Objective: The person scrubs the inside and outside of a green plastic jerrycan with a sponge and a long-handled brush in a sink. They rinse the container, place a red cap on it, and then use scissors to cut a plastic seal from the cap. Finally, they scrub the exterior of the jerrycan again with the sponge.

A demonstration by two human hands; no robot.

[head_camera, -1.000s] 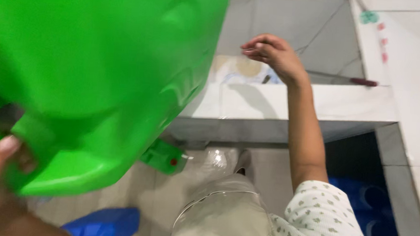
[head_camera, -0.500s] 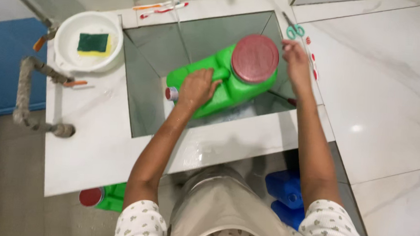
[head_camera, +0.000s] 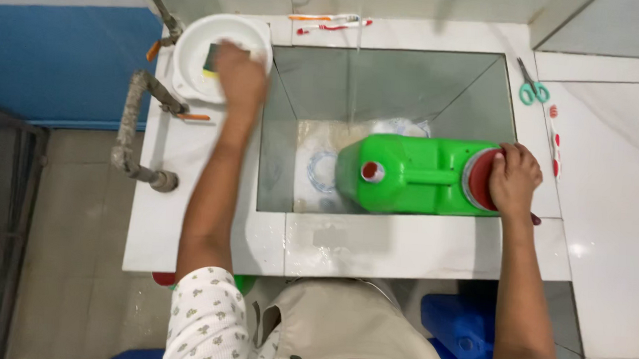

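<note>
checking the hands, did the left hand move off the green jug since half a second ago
Yes. The left hand has left the green jug in the sink and gone up-left to the white bowl on the counter corner.

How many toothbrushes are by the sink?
2: both lie on the ledge behind the sink, an orange toothbrush and a red toothbrush right beside it. More could be hidden.

The big plastic jug (head_camera: 414,175) is bright green, with a wide red lid (head_camera: 480,179) and a small red cap (head_camera: 369,172). The round bowl (head_camera: 195,49) is white, and the sponge (head_camera: 211,59) in it is green. The small scissors (head_camera: 532,87) have teal handles. The stone tabletop (head_camera: 403,249) is white. The shirt sleeve (head_camera: 206,319) is white with little green dots. The low wall (head_camera: 56,64) is blue.
</note>
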